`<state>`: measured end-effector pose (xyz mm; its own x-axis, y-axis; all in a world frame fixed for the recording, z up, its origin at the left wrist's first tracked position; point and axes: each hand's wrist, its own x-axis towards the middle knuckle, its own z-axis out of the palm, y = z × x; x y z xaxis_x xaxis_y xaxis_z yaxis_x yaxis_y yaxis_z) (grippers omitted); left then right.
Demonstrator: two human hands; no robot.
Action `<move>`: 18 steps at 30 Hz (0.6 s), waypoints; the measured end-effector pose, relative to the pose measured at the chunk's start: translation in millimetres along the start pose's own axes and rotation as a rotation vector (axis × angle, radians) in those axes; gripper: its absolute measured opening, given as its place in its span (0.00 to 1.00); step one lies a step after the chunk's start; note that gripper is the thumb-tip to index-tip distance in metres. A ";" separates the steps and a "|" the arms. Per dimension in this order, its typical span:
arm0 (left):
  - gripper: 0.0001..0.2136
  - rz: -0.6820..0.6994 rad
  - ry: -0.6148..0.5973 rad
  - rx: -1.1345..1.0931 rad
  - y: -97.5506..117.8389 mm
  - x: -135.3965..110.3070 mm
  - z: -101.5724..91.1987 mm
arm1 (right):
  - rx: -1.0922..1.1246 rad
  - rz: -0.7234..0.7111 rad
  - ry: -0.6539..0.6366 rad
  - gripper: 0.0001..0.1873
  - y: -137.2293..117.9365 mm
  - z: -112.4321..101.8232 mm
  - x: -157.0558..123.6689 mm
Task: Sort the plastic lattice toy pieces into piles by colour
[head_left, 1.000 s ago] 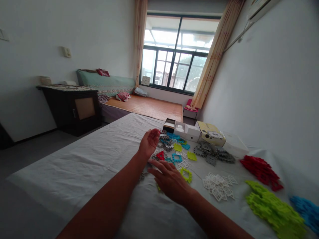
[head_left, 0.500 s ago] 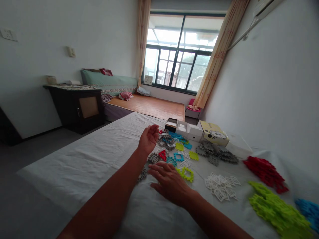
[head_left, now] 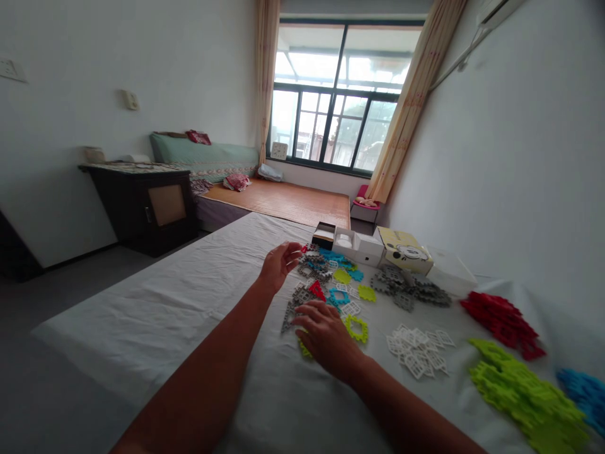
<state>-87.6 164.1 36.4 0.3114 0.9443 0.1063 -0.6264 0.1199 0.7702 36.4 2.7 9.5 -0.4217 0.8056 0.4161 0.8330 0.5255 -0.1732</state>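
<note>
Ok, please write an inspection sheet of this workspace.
Surface: white sheet, wrinkled.
Things: mixed plastic pieces near the hands; grey heap, red heap, white heap, green heap and blue heap to the right.
Clutter: black box, white box, yellow box behind the pieces.
Hands: left hand beside the mixed pieces, right hand over some; contact unclear.
Cables: pale line on right wall, pipe or cable unclear.
Surroundings: window, dark cabinet, pink chair.

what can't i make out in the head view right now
All in the head view:
Right hand: its palm and whatever lies beneath, hidden by the hand itself.
Left hand: whether its fingertips touch any piece, too small to tell.
Blue pile: cut off by the right edge.
Clock: time too small to read.
</note>
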 end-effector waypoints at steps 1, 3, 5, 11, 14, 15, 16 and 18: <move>0.10 0.003 0.020 0.084 -4.0 2.1 -4.4 | 0.008 0.028 0.022 0.12 2.1 -0.4 0.9; 0.11 -0.006 0.061 0.231 -14.0 6.4 -13.8 | 0.004 0.057 0.034 0.14 4.2 1.6 3.1; 0.12 -0.027 0.088 0.337 -24.1 10.7 -22.6 | -0.027 0.019 -0.001 0.19 3.6 6.9 5.1; 0.13 -0.028 0.068 0.423 -36.0 18.0 -34.3 | -0.065 -0.111 -0.121 0.18 -5.3 19.4 7.5; 0.13 -0.036 0.066 0.431 -34.0 17.5 -33.8 | -0.013 -0.165 -0.128 0.11 -10.8 16.7 7.0; 0.13 -0.038 0.064 0.433 -33.2 17.1 -33.4 | 0.002 -0.181 -0.122 0.09 -12.7 15.0 6.6; 0.13 -0.040 0.061 0.434 -32.5 16.6 -33.1 | 0.008 -0.195 -0.114 0.08 -14.4 13.3 6.0; 0.13 -0.048 0.056 0.424 -31.4 15.7 -32.3 | -0.006 -0.206 -0.097 0.09 -16.2 10.5 4.4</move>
<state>-86.1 185.0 -6.4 0.2868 0.9572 0.0384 -0.2589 0.0388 0.9651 17.3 0.6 4.8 -0.6153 0.7040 0.3546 0.7278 0.6802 -0.0877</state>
